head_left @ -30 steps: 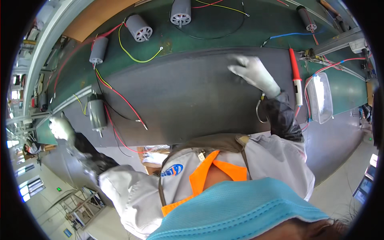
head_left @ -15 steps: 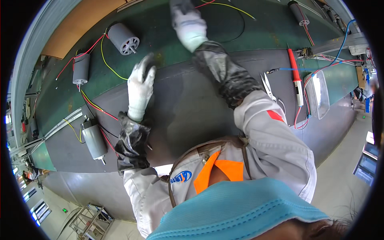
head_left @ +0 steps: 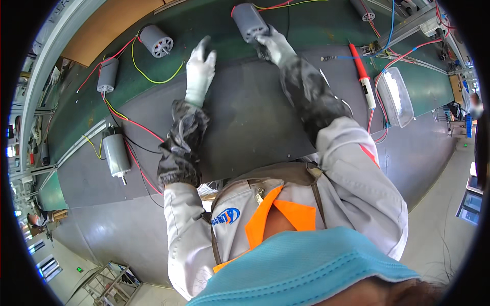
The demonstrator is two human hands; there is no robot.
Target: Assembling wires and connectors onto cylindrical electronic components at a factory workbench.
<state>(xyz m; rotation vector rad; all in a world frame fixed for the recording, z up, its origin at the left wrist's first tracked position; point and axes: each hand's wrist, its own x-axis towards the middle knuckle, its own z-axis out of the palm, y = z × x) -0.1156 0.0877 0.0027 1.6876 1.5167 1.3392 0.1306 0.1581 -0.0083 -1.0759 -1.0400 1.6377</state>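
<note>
A grey cylindrical electric motor (head_left: pixel 248 21) with red and yellow-green wires is at the far middle, over the green bench top. My right hand (head_left: pixel 278 47), in a white glove with dark fingertips, grips it at its slotted near end; the fingertips are partly hidden. My left hand (head_left: pixel 200 71), gloved in white too, reaches forward above the bench with fingers stretched and nothing in them. To its left lies another motor (head_left: pixel 155 42), whose yellow-green wire (head_left: pixel 153 80) curves toward the left hand. Black sleeve covers wrap both my forearms.
Further left lie a grey motor (head_left: pixel 107 76) and a silver-grey motor (head_left: pixel 117 155) with loose wires. A red-and-white probe (head_left: pixel 363 76) and a clear plastic tray (head_left: pixel 397 97) with red and blue cables are on the right. Another motor (head_left: pixel 363 10) sits at the far right.
My right hand has come nearer and right, and a motor now shows in its grip. My left hand has shifted forward and slightly right, still empty. The view has shifted a little.
</note>
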